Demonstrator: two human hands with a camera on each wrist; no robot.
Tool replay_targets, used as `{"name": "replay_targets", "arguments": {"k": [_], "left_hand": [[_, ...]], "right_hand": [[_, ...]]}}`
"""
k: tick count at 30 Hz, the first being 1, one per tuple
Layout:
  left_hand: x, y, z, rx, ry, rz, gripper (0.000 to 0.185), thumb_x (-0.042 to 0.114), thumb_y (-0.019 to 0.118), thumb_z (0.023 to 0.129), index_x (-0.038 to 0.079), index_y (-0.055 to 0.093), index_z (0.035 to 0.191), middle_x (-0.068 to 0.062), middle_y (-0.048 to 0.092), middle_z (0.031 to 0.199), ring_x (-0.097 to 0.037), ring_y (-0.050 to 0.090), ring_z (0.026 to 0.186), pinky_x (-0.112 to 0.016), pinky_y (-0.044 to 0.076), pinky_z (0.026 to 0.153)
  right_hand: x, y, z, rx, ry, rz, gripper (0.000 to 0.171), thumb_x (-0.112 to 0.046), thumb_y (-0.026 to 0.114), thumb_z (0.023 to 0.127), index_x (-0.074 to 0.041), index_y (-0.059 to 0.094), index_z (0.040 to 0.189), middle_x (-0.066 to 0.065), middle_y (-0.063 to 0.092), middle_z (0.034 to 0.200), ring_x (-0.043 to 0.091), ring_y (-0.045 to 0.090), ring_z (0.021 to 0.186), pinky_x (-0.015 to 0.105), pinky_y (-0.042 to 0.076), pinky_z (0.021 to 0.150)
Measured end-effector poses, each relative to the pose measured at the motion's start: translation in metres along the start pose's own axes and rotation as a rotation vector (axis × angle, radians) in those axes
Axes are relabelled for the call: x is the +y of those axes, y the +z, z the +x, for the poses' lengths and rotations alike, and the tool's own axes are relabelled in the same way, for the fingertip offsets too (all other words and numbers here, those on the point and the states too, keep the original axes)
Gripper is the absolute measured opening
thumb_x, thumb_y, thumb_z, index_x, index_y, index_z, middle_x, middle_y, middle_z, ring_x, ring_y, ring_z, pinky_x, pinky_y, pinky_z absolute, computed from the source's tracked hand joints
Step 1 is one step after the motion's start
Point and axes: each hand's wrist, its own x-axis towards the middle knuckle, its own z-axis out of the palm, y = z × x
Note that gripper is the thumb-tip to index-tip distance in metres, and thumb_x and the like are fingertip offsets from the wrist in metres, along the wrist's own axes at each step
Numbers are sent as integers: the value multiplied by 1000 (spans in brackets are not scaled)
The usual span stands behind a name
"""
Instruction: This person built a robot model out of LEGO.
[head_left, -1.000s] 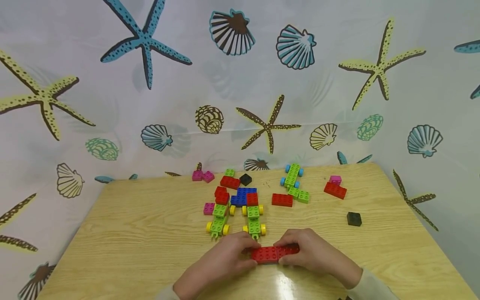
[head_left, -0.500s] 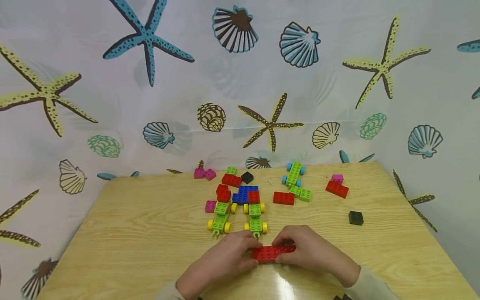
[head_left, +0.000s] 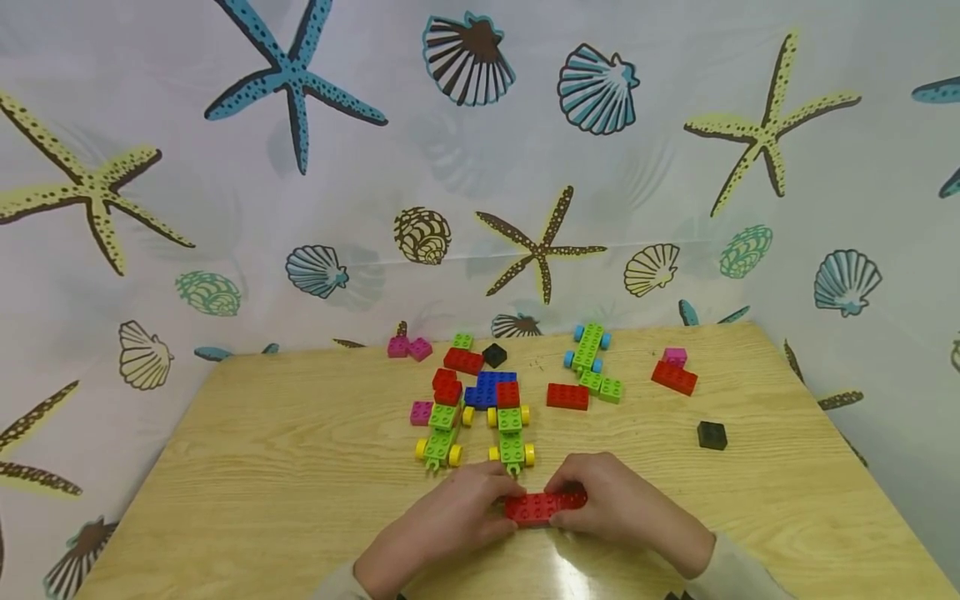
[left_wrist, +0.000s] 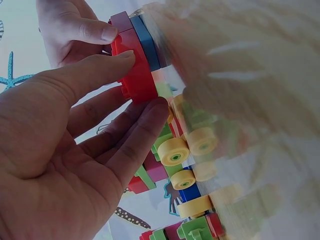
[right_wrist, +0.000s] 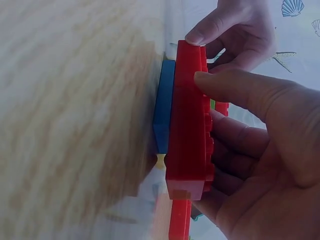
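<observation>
A long red brick (head_left: 543, 506) lies on the wooden table (head_left: 262, 467) near its front edge, held between both hands. My left hand (head_left: 487, 504) pinches its left end and my right hand (head_left: 592, 500) pinches its right end. In the right wrist view the red brick (right_wrist: 187, 125) sits on top of a blue brick (right_wrist: 164, 110), with my right hand (right_wrist: 220, 100) curled round it and the left hand's fingers (right_wrist: 220, 25) at its far end. In the left wrist view the left hand (left_wrist: 142, 82) grips the red brick (left_wrist: 135, 75).
Just behind the hands stand two green cars with yellow wheels (head_left: 438, 446) (head_left: 512, 442). Further back lie a blue brick (head_left: 487, 387), red bricks (head_left: 567, 397) (head_left: 673, 377), a green blue-wheeled piece (head_left: 587, 350), pink bricks (head_left: 408, 347) and black bricks (head_left: 710, 435) (head_left: 494, 355). A shell-patterned curtain (head_left: 480, 167) backs the table.
The right hand has slid slightly left along the red brick, so less red shows at its right end. Both hands have kept their hold.
</observation>
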Motion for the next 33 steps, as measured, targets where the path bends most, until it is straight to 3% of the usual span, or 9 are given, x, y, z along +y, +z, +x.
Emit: {"name": "replay_targets", "arguments": {"k": [8, 15, 23, 33], "left_hand": [[0, 0, -1, -10, -10, -10, 34, 22, 92, 94, 15, 84, 127, 2, 79, 118, -5, 67, 101, -24, 61, 90], [-1, -1, -1, -30, -72, -23, 42, 30, 90, 97, 15, 80, 134, 2, 79, 127, -8, 70, 111, -32, 64, 101], [0, -2, -1, -33, -69, -75, 36, 30, 89, 97, 15, 81, 129, 6, 81, 119, -6, 70, 107, -32, 63, 101], [0, 0, 0, -23, -51, -57, 34, 29, 89, 97, 15, 82, 127, 6, 81, 117, -4, 69, 103, -29, 62, 96]], "right_hand": [[-1, 0, -1, -8, -14, -12, 25, -26, 91, 94, -15, 83, 116, -8, 76, 106, 7, 61, 92, 26, 52, 83], [4, -3, -4, -19, 18, -29, 32, -32, 93, 93, -18, 82, 119, -10, 78, 112, 7, 62, 97, 30, 55, 89], [5, -3, -4, -13, 2, -26, 27, -29, 93, 93, -18, 82, 115, -10, 76, 107, 7, 59, 92, 26, 51, 83], [-10, 2, -8, 4, -25, -168, 31, -28, 91, 94, -14, 83, 120, -7, 74, 108, 6, 61, 94, 32, 58, 88]]}}
